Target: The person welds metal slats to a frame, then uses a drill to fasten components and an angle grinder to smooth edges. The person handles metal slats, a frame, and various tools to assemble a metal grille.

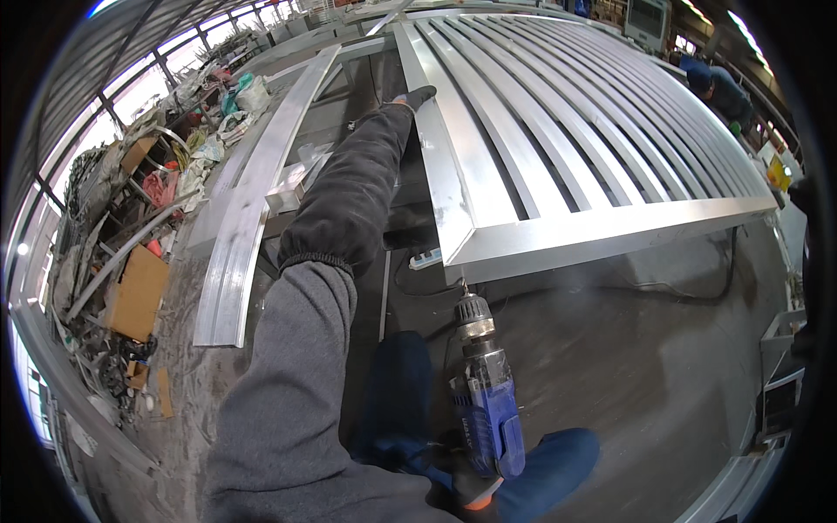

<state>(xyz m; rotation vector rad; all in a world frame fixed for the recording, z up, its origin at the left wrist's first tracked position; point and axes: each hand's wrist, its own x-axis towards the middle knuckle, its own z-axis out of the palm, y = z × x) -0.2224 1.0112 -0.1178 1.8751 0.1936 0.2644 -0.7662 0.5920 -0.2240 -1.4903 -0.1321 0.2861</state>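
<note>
While the right hand sits low on the near side of the slatted metal frame, its grip is closed round the handle of a blue power drill, partly hidden by the tool; drill points away from the wearer, chuck just short of the frame's near left corner; bit at the near face by that corner, though whether it has bitten in, cannot tell.

Left hand, dark-gloved, farther up the frame's left rail, touching its edge; whether that grip is clenched on the rail or merely laid over it, cannot tell; dark oversleeve left of the frame.

White power strip below the frame's near left corner; black cable below its near right end; small pale box left of the frame, beside a long metal profile; farther left of the frame, a heap of scrap with a cardboard piece; beyond the frame's right side, another person in dark blue.
</note>
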